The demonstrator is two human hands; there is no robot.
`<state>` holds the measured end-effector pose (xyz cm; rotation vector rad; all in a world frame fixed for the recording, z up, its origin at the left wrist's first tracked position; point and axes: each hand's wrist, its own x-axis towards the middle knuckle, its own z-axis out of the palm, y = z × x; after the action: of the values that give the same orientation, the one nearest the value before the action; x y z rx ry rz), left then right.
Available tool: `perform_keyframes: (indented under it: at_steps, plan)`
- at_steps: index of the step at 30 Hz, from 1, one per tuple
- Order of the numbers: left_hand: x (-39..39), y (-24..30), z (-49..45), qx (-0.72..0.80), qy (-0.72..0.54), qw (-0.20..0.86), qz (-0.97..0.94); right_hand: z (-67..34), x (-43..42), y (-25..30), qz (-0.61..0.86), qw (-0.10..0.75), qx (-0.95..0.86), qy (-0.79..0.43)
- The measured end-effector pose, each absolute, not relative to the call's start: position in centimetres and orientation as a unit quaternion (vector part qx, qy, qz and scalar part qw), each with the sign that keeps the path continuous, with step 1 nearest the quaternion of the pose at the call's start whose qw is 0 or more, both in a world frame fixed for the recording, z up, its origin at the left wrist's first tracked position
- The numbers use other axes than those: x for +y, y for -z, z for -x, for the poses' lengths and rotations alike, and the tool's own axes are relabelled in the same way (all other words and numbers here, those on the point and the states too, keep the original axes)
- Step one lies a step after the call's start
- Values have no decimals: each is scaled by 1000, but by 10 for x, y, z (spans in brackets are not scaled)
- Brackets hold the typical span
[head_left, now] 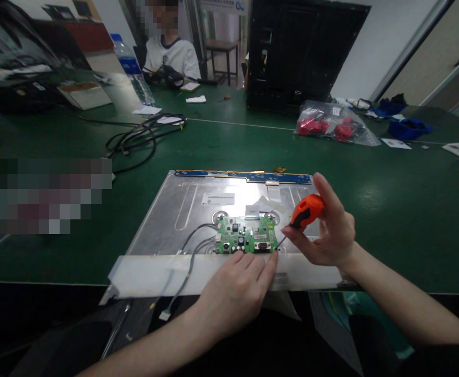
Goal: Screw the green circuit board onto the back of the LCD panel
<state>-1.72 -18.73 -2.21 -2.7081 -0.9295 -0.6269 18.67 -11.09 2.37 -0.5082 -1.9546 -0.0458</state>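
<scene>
A metal display back panel (174, 214) lies on the green table near its front edge. A small green circuit board (246, 235) sits on the panel, with grey wires (192, 246) running off its left side. My right hand (331, 230) is closed around an orange-handled screwdriver (306, 210), its tip at the board's right front corner. My left hand (237, 288) rests on the panel's front edge, fingers together, fingertips touching the near edge of the board.
A blue strip board (245, 177) lines the panel's far edge. Black cables (143, 137) lie at the back left, a water bottle (133, 68) behind them. A plastic bag of red parts (333, 125) and a black rack (300, 52) stand farther back. Another person (172, 50) sits across the table.
</scene>
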Motion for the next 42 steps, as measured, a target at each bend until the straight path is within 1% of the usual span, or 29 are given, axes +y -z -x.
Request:
perform_keyframes:
  at_steps: [5, 9, 20, 28, 35, 42]
  plan:
    - [-187, 22, 17, -319, 210, 103, 918, -188, -111, -17, 199, 542, -816, -29]
    - [-187, 22, 17, -317, 210, 101, 920, -188, -112, -18, 199, 545, -814, -36]
    - [-187, 22, 17, -310, 220, 104, 919, -188, -111, -20, 200, 518, -831, -14]
    - [-188, 23, 18, -322, 201, 93, 921, -190, -111, -23, 189, 526, -827, -62]
    - [-188, 22, 17, -314, 217, 101, 919, -188, -109, -22, 226, 535, -814, -35]
    - [-188, 23, 17, -315, 218, 112, 917, -188, -111, -23, 233, 512, -827, -22]
